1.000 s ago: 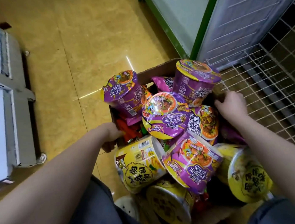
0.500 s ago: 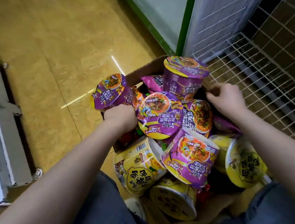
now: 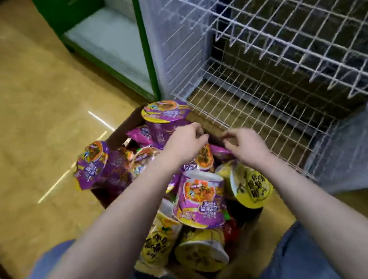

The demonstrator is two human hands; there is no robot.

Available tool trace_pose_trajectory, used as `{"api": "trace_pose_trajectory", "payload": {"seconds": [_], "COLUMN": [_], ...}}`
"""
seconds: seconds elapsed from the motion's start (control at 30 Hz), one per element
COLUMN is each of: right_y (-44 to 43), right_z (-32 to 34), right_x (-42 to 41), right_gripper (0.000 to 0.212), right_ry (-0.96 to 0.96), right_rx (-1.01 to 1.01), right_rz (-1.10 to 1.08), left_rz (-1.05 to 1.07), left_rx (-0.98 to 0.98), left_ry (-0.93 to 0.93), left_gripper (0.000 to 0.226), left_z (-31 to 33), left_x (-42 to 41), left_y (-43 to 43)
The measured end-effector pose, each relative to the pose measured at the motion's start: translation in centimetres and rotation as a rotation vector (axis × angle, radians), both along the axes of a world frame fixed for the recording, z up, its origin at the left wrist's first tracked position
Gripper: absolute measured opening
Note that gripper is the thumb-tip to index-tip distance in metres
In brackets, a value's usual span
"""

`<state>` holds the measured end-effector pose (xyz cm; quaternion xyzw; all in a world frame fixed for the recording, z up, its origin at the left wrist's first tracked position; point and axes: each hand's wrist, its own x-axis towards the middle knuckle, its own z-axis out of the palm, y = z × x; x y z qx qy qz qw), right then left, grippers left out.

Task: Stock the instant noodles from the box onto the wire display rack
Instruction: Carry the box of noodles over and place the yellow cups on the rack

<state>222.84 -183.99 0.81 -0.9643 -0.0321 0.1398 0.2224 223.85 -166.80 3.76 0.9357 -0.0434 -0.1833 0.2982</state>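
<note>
Crouching over the brown cardboard box (image 3: 119,133) heaped with purple and yellow instant noodle cups (image 3: 200,203), the person hasn't stocked any: the white wire display rack (image 3: 266,96), at two o'clock, looks bare. Left hand (image 3: 184,142) and right hand (image 3: 245,145) hover half-curled, gripping nothing clearly.

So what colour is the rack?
White wire rack, clearest in the head view.

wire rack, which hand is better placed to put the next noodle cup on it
Right, probably. The right hand hovers at the box edge beside the wire rack; the left hand sits farther away over the purple cups.
</note>
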Motion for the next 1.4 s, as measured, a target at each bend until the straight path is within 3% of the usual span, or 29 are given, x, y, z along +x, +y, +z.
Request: {"api": "trace_pose_trajectory", "payload": {"seconds": [0.17, 0.4, 0.63, 0.93, 1.23, 1.4], "right_y": [-4.7, -8.3, -8.0, -7.2, -7.4, -9.0], "right_z": [-2.8, -3.4, -5.3, -5.2, -4.8, -3.8], "right_x": [-1.5, -3.2, -3.3, -2.6, -2.7, -2.7], "right_gripper": [0.034, 0.045, 0.061, 0.056, 0.044, 0.051], "right_ry": [-0.058, 0.110, 0.130, 0.204, 0.223, 0.137], "right_rx": [0.132, 0.098, 0.099, 0.128, 0.206, 0.396], "right_rz": [-0.044, 0.074, 0.157, 0.083, 0.055, -0.066], "left_rz": [-0.032, -0.108, -0.146, -0.269, -0.227, -0.078], "left_rx": [0.009, 0.113, 0.179, 0.263, 0.107, -0.112], "left_ry": [0.004, 0.086, 0.212, 0.248, 0.270, 0.274], "left_gripper": [0.022, 0.018, 0.040, 0.058, 0.058, 0.040], "left_z": [-3.4, -2.1, -4.9, -6.8, -7.2, -6.1], "left_x": [-1.4, -1.8, -2.8, -2.2, -2.3, -2.0], "left_y": [-5.0, -7.9, -8.6, -8.8, -8.3, -8.0]}}
